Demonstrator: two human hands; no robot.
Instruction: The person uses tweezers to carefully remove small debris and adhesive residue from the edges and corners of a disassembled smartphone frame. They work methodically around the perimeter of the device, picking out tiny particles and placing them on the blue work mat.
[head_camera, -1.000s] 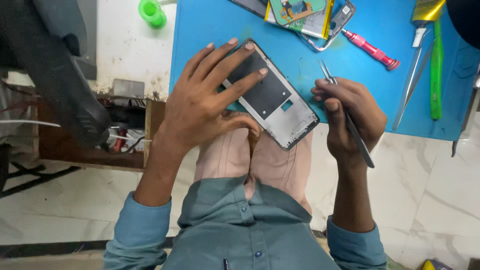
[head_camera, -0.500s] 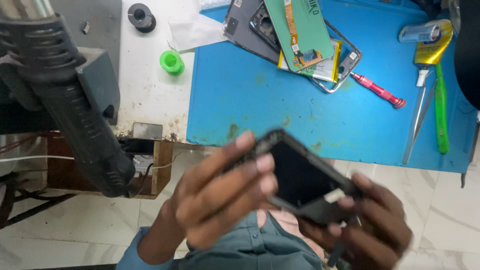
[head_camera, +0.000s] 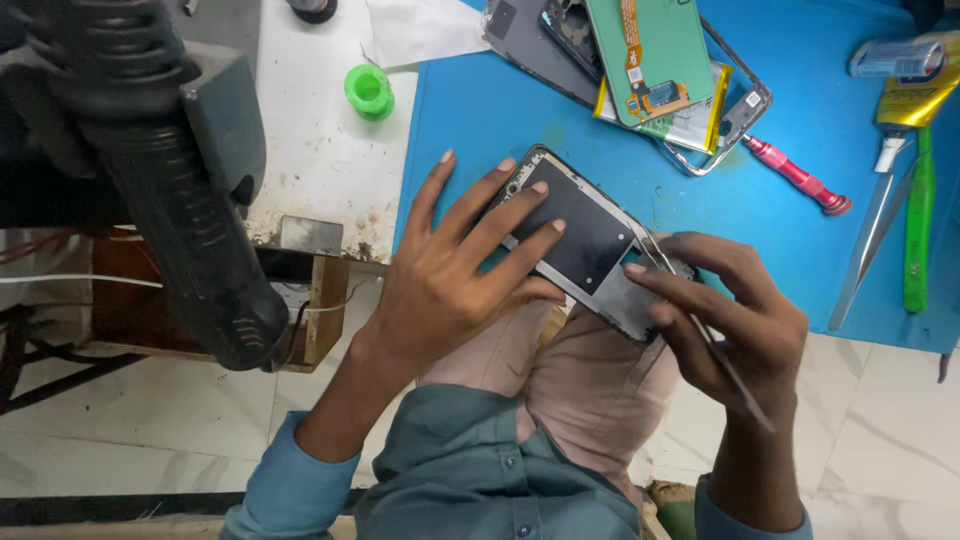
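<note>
The left hand (head_camera: 450, 285) lies spread wide and flat on an opened phone (head_camera: 590, 240), fingers (head_camera: 520, 235) pressing across its dark inner panel. The phone rests tilted at the near edge of the blue mat (head_camera: 500, 110), its near end hanging past the edge above the person's lap. The right hand (head_camera: 735, 315) is closed narrow around a thin metal tool (head_camera: 735, 375), pinched between thumb and fingers, with a fingertip touching the phone's right near corner; the tool's tip is hidden behind the fingers.

Far on the mat lies a pile of phone parts (head_camera: 650, 70): a grey back shell, a green board with an orange flex strip, and a yellow-edged battery in a frame. Just right of the pile is a red screwdriver (head_camera: 795, 175). At the right edge lie tweezers (head_camera: 875, 245), a green pry stick (head_camera: 918, 225) and a yellow tube (head_camera: 905, 95). On the white tabletop (head_camera: 320, 170) left of the mat stands a green cap (head_camera: 368, 92). A black heat gun (head_camera: 170, 190) hangs at the far left.
</note>
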